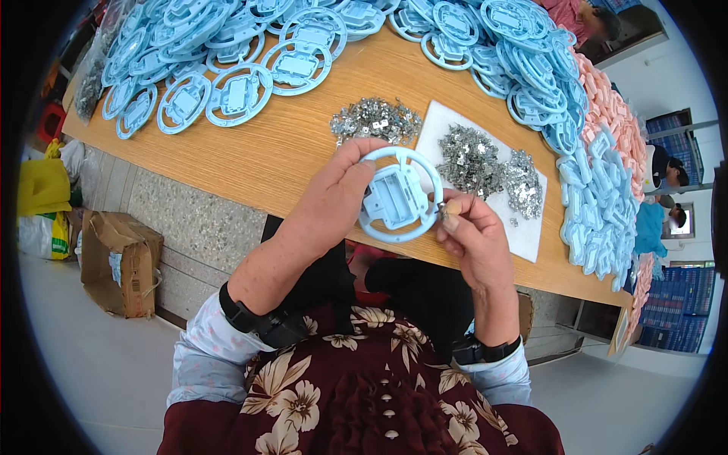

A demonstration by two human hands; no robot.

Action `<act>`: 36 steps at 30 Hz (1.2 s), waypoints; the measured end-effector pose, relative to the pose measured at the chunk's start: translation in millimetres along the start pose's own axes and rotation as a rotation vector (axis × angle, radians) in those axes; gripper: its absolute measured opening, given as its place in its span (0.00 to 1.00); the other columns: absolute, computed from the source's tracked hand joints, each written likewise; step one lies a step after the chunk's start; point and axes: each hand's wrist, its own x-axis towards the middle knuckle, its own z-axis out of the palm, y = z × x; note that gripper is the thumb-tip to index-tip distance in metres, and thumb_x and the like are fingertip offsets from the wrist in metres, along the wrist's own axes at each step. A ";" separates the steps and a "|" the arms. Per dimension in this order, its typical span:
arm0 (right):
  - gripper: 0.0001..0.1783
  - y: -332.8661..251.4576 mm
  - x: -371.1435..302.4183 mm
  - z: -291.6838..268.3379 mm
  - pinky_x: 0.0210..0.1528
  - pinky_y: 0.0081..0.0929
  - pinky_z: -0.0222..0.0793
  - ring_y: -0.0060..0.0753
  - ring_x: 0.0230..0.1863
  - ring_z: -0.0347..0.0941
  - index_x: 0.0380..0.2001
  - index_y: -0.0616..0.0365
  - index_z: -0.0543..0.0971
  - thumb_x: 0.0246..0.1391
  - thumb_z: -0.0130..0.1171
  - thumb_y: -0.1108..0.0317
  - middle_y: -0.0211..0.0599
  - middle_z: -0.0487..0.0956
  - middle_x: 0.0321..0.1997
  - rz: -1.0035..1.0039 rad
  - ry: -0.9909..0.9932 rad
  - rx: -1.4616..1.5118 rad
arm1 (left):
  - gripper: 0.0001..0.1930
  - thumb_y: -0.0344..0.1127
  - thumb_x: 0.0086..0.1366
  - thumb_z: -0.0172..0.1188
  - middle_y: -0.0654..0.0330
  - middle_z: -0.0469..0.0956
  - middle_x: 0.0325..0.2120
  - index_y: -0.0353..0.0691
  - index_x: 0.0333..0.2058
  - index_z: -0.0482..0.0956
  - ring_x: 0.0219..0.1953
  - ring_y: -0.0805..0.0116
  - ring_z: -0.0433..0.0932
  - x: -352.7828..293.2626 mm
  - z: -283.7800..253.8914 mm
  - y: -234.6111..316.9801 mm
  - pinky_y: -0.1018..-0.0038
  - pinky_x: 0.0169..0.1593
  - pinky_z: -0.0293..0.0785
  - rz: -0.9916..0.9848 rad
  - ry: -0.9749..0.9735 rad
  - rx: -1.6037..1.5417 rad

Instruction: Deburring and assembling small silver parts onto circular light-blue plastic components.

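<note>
My left hand (341, 186) grips the left rim of a light blue plastic toy steering wheel (394, 196), thumb on its upper left edge. The wheel is tilted toward me above the table's front edge, and its recessed middle compartment shows. At the wheel's right rim, my right hand (474, 231) pinches a small metal piece (442, 208) between thumb and fingers; its exact shape is too small to tell. Just beyond lie a heap of small metal clips (375, 121), a darker metal heap (470, 161) and a third metal heap (523, 184).
A white foam sheet (523, 243) lies under two of the metal heaps on the wooden table (227, 163). Piled blue wheels (239, 95) fill the far side. Blue plastic parts (595, 212) and pink parts (614, 106) lie right. A cardboard box (121, 262) stands on the floor left.
</note>
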 end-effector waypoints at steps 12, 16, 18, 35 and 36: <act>0.03 -1.6 -0.8 -24.1 0.39 0.15 0.63 0.11 0.34 0.66 0.34 0.60 0.80 0.57 0.63 0.73 0.22 0.79 0.35 -0.120 -0.159 -0.214 | 0.23 0.37 0.70 0.59 0.62 0.78 0.46 0.36 0.60 0.70 0.48 0.77 0.75 -4.7 9.6 12.3 0.75 0.52 0.72 0.071 -0.175 0.277; 0.03 -16.1 -3.6 -25.3 0.39 0.16 0.63 0.11 0.34 0.65 0.33 0.61 0.80 0.56 0.64 0.74 0.23 0.78 0.39 -0.069 -0.217 -0.245 | 0.26 0.38 0.61 0.70 0.65 0.79 0.38 0.34 0.55 0.75 0.40 0.77 0.77 0.0 11.7 38.0 0.75 0.46 0.75 -0.079 -0.396 0.600; 0.04 -18.5 -5.8 -23.1 0.38 0.16 0.62 0.11 0.34 0.65 0.33 0.62 0.80 0.56 0.64 0.74 0.24 0.77 0.40 -0.101 -0.174 -0.224 | 0.26 0.38 0.59 0.72 0.65 0.79 0.37 0.34 0.53 0.76 0.38 0.77 0.78 2.5 11.9 36.8 0.75 0.43 0.76 -0.097 -0.401 0.622; 0.06 18.9 11.3 -9.5 0.29 0.19 0.63 0.18 0.25 0.65 0.32 0.61 0.81 0.50 0.68 0.74 0.28 0.74 0.27 -0.356 0.194 -0.671 | 0.27 0.32 0.67 0.63 0.55 0.77 0.45 0.30 0.61 0.64 0.42 0.71 0.80 5.0 13.8 -24.1 0.73 0.39 0.85 -0.064 -0.108 0.322; 0.06 17.1 11.0 -8.1 0.28 0.19 0.63 0.18 0.25 0.66 0.32 0.61 0.81 0.50 0.68 0.74 0.28 0.74 0.27 -0.355 0.199 -0.695 | 0.27 0.32 0.67 0.63 0.55 0.77 0.45 0.30 0.60 0.64 0.42 0.71 0.80 5.1 13.4 -24.2 0.73 0.39 0.85 -0.077 -0.107 0.313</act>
